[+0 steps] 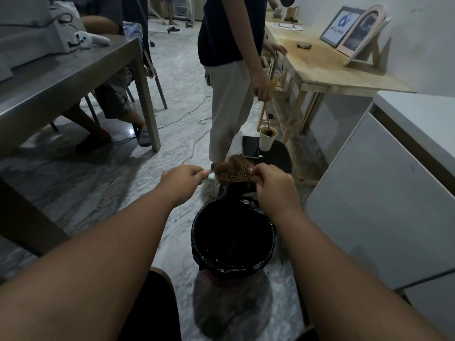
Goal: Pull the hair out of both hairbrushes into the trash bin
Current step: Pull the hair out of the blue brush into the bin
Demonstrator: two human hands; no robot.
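I hold one hairbrush [231, 173] level in front of me, beyond the far rim of the trash bin [197, 232]. Its pad faces me and carries a clump of brown hair [235, 161] along its far edge. My left hand [183, 177] is shut on the brush's handle end at the left. My right hand [272, 183] pinches the right end of the brush, where hair strands show between the fingers. The bin is round, lined with a black bag, and stands on the floor between my forearms. A second hairbrush is not visible.
A black stool [280, 156] behind the brush carries a phone [250, 146] and a paper cup [268, 140]. A person [231, 77] stands right behind it. A metal table [73, 70] is at the left, a wooden table [332, 67] and white cabinets [384, 193] at the right.
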